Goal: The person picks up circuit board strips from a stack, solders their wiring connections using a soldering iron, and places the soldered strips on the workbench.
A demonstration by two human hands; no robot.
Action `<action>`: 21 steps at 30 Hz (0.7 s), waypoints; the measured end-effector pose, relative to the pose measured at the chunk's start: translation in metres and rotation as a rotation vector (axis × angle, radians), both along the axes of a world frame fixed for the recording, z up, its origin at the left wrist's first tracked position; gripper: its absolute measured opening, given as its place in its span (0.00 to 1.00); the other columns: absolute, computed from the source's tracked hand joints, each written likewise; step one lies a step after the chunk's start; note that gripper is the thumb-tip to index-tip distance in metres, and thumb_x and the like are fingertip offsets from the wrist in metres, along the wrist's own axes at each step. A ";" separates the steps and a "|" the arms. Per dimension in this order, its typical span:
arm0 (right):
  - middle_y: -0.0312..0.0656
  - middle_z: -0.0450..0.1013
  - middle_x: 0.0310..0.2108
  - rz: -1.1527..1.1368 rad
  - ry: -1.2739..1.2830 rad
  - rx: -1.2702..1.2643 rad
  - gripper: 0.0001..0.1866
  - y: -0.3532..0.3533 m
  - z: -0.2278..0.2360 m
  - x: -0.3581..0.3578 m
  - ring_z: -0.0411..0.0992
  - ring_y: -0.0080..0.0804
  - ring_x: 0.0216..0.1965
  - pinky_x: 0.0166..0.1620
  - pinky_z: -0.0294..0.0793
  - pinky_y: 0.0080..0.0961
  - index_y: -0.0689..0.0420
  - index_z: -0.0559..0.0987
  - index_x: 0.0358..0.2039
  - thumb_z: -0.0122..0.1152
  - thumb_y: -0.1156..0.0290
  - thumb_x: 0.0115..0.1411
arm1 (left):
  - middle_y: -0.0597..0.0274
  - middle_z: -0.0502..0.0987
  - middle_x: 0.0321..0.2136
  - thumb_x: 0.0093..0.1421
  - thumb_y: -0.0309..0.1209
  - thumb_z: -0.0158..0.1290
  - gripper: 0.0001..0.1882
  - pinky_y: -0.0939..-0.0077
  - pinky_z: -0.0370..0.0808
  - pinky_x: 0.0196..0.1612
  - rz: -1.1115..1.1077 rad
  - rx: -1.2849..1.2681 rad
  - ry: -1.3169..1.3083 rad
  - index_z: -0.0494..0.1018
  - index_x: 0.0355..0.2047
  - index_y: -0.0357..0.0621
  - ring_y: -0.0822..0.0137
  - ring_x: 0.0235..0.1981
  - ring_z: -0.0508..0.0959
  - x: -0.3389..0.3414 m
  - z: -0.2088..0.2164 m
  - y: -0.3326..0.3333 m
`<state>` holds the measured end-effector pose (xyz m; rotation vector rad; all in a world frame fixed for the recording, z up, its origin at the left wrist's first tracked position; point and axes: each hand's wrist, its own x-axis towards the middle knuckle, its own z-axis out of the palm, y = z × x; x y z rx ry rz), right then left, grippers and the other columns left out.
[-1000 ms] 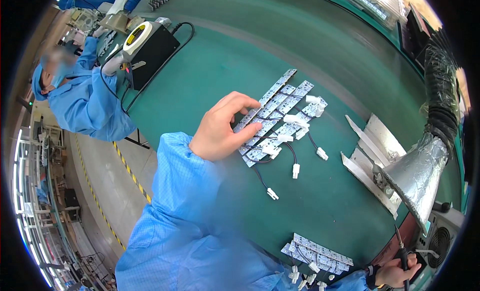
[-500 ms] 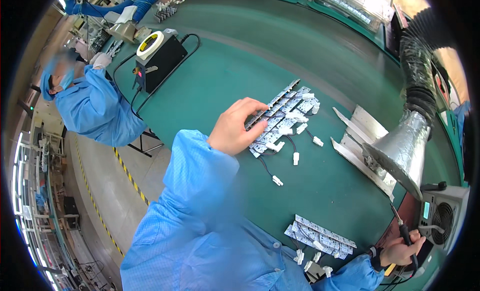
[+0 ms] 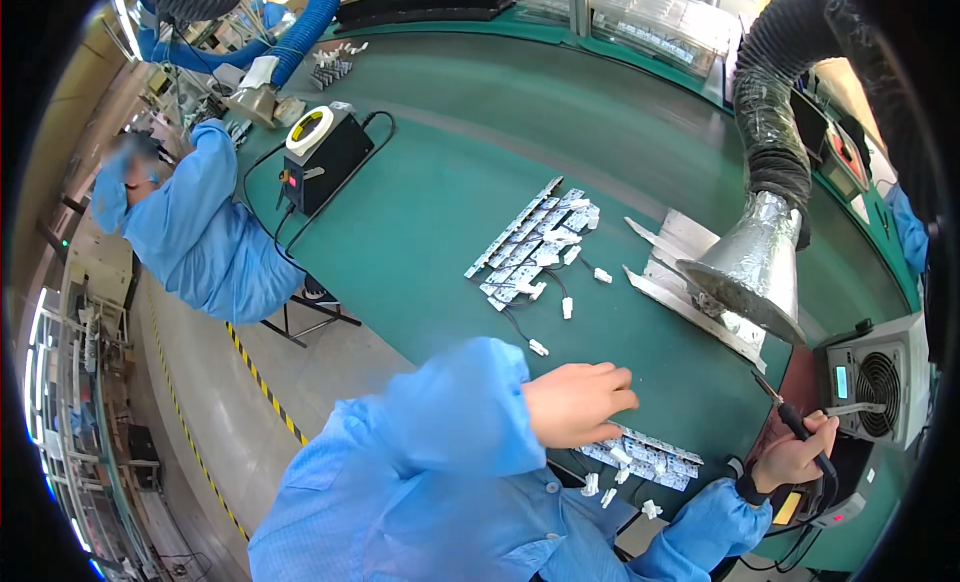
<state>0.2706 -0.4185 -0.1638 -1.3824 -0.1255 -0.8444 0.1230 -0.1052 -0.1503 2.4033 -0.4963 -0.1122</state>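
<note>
My left hand (image 3: 580, 404) is above the near edge of the green table, palm down. Its fingers are loosely bent, the thumb lies apart, and I see nothing in it. Just below its fingertips lies the near group of LED-type circuit board strips (image 3: 655, 460), with white connectors on short wires; the hand covers part of it. Farther off is another group of circuit board strips (image 3: 530, 244), wires and white plugs trailing to the right. At the right, my right hand (image 3: 795, 454) grips a soldering iron (image 3: 790, 416) by its black handle, tip pointing up and left.
A silver fume extraction hood (image 3: 750, 267) hangs over pale metal plates (image 3: 690, 272). A grey soldering station (image 3: 880, 377) stands far right. A black box with a tape roll (image 3: 325, 157) sits at the back left. A co-worker in blue (image 3: 205, 237) sits at the left.
My left hand has left the far strips and come back toward me, over the near group. The far strips remain on the table. My right hand still holds the soldering iron.
</note>
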 end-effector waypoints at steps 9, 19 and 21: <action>0.37 0.62 0.19 -0.072 0.013 -0.094 0.19 0.008 0.003 0.000 0.62 0.28 0.24 0.36 0.67 0.28 0.62 0.68 0.17 0.51 0.73 0.67 | 0.58 0.74 0.36 0.59 0.39 0.56 0.15 0.58 0.72 0.42 -0.196 -0.011 0.308 0.73 0.41 0.43 0.54 0.42 0.76 0.020 0.002 -0.004; 0.35 0.60 0.19 -0.147 0.043 -0.210 0.15 0.014 0.029 -0.009 0.59 0.25 0.23 0.29 0.59 0.24 0.58 0.62 0.16 0.45 0.72 0.61 | 0.53 0.78 0.31 0.62 0.37 0.51 0.12 0.57 0.75 0.38 -0.119 -0.070 0.422 0.72 0.38 0.43 0.51 0.35 0.80 0.037 0.023 -0.006; 0.35 0.59 0.17 -0.196 0.008 -0.201 0.14 0.026 0.029 -0.006 0.58 0.25 0.22 0.28 0.56 0.25 0.58 0.63 0.15 0.46 0.73 0.58 | 0.52 0.80 0.30 0.64 0.37 0.50 0.11 0.56 0.76 0.36 -0.096 -0.161 0.421 0.72 0.40 0.42 0.49 0.32 0.81 0.036 0.023 0.008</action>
